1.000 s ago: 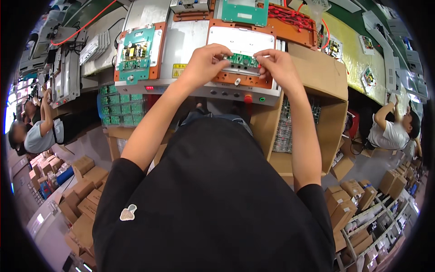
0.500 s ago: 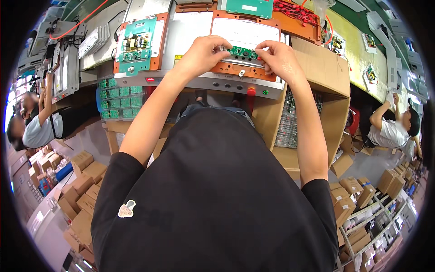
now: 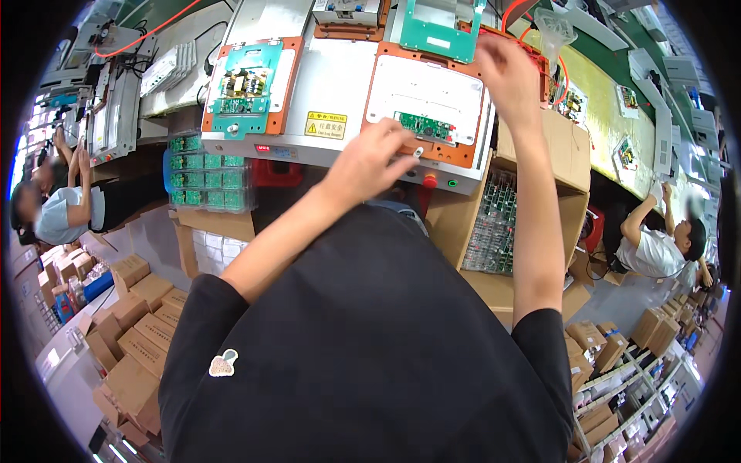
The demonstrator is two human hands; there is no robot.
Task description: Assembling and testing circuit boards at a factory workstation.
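The green lid (image 3: pixel 421 38) looks matt, the machine top (image 3: pixel 324 81) smooth metal.

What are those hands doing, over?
Left hand beside slim green circuit board; right hand at rectangular green frame, contact unclear. Board mostly uncovered on white, orange-edged fixture.

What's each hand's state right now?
Left hand: open, nothing visibly held.
Right hand: by the right edge of the teal frame; grip can't be told.

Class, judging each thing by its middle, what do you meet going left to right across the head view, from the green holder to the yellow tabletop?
Green holder → yellow warning sticker → left hand → small circuit board → right hand → yellow tabletop.
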